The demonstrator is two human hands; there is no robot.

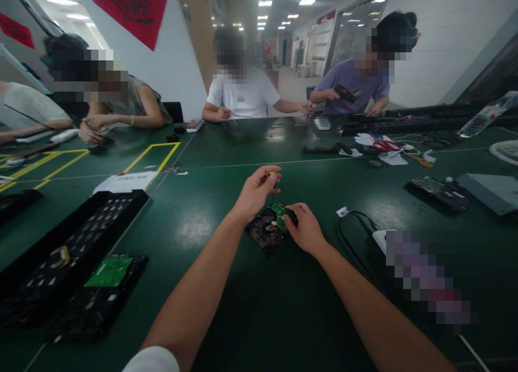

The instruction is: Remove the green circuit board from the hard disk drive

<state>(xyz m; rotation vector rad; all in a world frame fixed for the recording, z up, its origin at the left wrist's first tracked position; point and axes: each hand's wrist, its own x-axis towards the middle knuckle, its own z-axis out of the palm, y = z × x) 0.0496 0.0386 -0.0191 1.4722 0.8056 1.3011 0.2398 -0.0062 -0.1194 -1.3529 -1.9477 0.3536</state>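
A hard drive [265, 233] lies on the green table in front of me, its underside up. A green circuit board [278, 213] covers its far right part. My left hand [260, 186] is above the drive's far edge, fingers closed around a small screwdriver with a yellow end [272, 173]. Its thin shaft points down towards the board; whether the tip touches is not clear. My right hand [305, 226] is closed on the right side of the drive, thumb over the board and fingers along the edge.
Left stand a long black tray [87, 237] and another drive with a green board [107, 272]. Right are a cabled, partly blurred device [380, 237], another drive [439, 193] and a grey box [491, 191]. Several people sit across the table [210, 188]; a water bottle [485, 116] lies far right.
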